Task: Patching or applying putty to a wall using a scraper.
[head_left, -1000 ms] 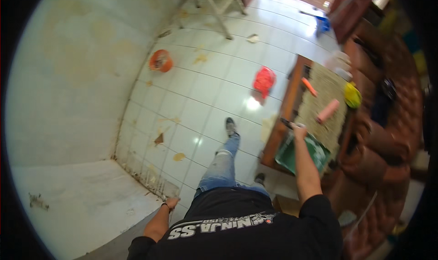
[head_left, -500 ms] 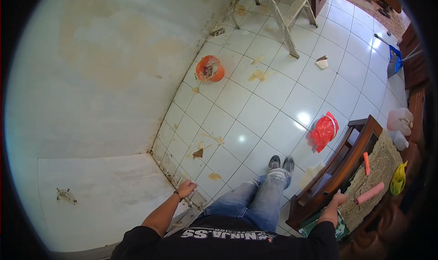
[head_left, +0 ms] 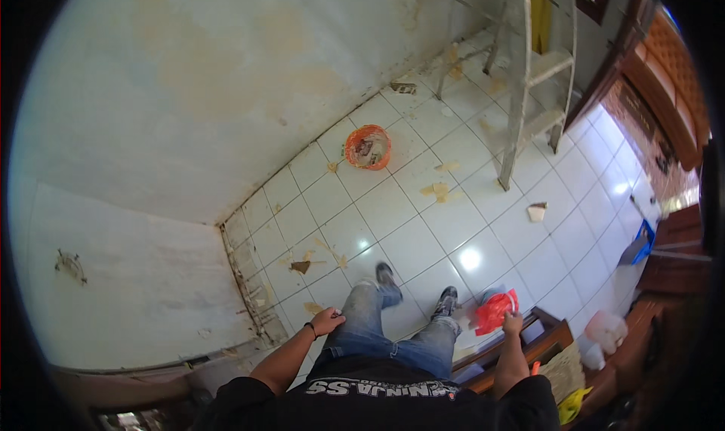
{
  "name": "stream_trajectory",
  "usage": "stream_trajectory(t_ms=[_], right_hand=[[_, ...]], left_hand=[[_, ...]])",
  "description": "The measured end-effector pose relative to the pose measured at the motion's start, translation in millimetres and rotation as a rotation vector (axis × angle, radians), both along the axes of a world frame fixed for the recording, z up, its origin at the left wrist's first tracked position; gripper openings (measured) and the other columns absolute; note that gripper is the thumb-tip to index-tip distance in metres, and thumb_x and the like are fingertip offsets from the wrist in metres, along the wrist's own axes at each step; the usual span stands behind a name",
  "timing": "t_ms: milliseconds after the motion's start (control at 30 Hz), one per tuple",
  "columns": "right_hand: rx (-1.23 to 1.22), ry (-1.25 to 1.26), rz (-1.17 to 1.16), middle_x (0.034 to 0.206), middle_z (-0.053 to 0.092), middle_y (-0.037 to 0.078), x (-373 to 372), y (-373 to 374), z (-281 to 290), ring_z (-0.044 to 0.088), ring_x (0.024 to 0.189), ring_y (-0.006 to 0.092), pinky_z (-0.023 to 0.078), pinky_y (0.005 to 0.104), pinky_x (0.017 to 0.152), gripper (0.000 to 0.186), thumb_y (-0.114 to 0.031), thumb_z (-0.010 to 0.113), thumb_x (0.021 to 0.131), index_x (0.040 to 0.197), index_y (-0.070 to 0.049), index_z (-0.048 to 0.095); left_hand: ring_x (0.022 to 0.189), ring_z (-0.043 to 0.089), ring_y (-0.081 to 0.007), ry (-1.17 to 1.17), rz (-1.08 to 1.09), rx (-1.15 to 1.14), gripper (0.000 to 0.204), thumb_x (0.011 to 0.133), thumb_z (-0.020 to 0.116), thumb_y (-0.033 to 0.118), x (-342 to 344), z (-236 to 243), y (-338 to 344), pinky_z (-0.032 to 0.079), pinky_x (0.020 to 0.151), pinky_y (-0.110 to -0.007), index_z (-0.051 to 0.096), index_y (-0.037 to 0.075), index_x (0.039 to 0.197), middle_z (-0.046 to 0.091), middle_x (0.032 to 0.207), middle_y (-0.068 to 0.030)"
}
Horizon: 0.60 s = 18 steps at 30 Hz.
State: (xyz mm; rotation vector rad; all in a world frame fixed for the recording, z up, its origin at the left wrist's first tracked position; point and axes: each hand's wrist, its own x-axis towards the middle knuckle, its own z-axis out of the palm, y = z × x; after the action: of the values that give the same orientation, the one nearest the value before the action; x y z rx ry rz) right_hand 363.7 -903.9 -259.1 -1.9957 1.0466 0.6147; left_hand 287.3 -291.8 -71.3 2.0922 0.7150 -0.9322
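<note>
My left hand (head_left: pixel 328 322) hangs beside my left thigh, its fingers curled closed; whether anything small is inside, I cannot make out. On the right, my right hand (head_left: pixel 513 323) is held low with its fingers bent in. It overlaps the edge of a red plastic bag (head_left: pixel 495 311) that is bunched over a pale round container on the floor; I cannot tell whether hand and bag touch. Beneath that forearm is the dark wooden bench (head_left: pixel 557 336) with a lace cloth (head_left: pixel 556 370) over it. Farther ahead, an orange bucket (head_left: pixel 368 148) smeared with plaster stands near the wall.
A stepladder (head_left: pixel 521 91) stands at the far right. Peeled paint flakes (head_left: pixel 438 191) and a brown shard (head_left: pixel 300 267) lie on the white tiles. A blue dustpan (head_left: pixel 642 242), pale plastic containers (head_left: pixel 604 329) and a yellow bag (head_left: pixel 574 404) are along the right. The stained wall (head_left: pixel 189 91) runs along the left.
I have stepped forward with my legs now apart, and the view has turned. The bench has slid down and left in view; my right hand now appears over the red bag's edge.
</note>
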Motion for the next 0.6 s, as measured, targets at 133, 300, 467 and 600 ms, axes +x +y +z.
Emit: stream_trajectory(t_ms=[133,300,467,600], right_hand=[[0.085,-0.203,0.234,0.070,0.065,0.018,172,40,-10,0.063,0.055,0.0242,0.050,0.0360,0.053,0.033,-0.022,0.067,0.077,0.096,0.004,0.064],[-0.037,-0.291,0.364,0.078,0.068,0.018,335,142,14,0.066,0.068,0.0252,0.052,0.0349,0.064,0.041,-0.023,0.067,0.078,0.107,0.004,0.061],[0.008,-0.183,0.555,0.090,0.070,0.018,397,299,7,0.067,0.086,0.0321,0.052,0.0400,0.080,0.045,-0.034,0.072,0.078,0.107,0.000,0.063],[0.073,0.019,1.064,0.077,0.068,0.013,410,376,6,0.065,0.063,0.0189,0.053,0.0338,0.061,0.043,-0.028,0.073,0.079,0.108,0.001,0.063]], left_hand=[[0.092,0.065,-0.0247,-0.017,-0.007,0.047,0.053,0.082,0.067,0.046,33,7,14,0.050,0.081,-0.033,0.061,0.000,0.108,0.068,0.098,-0.0152],[0.093,0.064,-0.0263,0.043,0.205,-0.106,0.056,0.083,0.064,0.049,61,-57,65,0.050,0.082,-0.035,0.061,-0.002,0.107,0.067,0.097,-0.0169],[0.100,0.062,-0.0375,-0.005,0.150,0.046,0.053,0.085,0.059,0.047,94,-116,168,0.048,0.086,-0.042,0.064,-0.004,0.100,0.065,0.103,-0.0263],[0.102,0.061,-0.0376,0.014,0.400,-0.122,0.050,0.085,0.057,0.046,185,-94,178,0.048,0.088,-0.042,0.066,-0.003,0.096,0.065,0.104,-0.0241]])
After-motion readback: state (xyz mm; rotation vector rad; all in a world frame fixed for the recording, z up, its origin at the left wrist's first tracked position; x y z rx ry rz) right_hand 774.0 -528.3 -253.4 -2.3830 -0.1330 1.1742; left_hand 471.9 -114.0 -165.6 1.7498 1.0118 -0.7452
